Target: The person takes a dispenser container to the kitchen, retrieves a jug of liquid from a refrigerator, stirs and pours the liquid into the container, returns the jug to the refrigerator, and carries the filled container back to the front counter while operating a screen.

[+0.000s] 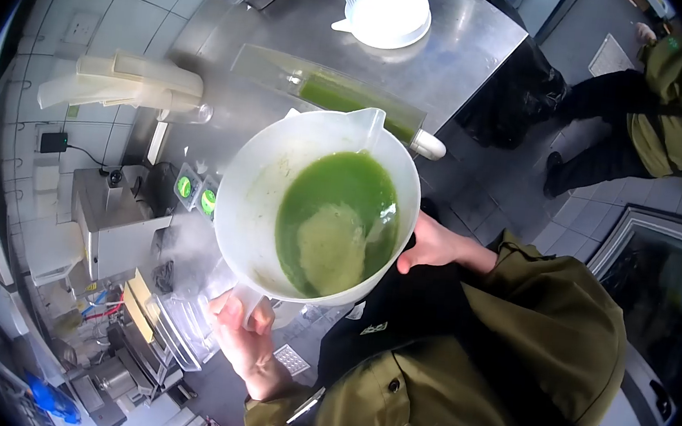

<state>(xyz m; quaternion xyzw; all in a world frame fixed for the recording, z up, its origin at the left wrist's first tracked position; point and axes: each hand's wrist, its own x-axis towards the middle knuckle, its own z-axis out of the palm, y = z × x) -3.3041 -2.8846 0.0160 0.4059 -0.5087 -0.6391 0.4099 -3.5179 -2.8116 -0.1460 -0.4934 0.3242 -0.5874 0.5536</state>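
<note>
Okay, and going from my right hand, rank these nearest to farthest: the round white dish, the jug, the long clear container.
From your right hand:
1. Jug, which that hand touches at its right side.
2. Long clear container, on the metal table just beyond the jug.
3. Round white dish, farther back on the table.

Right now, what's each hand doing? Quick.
Left hand: closed around the handle of a translucent white plastic pitcher of green liquid.
Right hand: at the pitcher's side; fingers mostly hidden, so whether it grips cannot be told.
</note>
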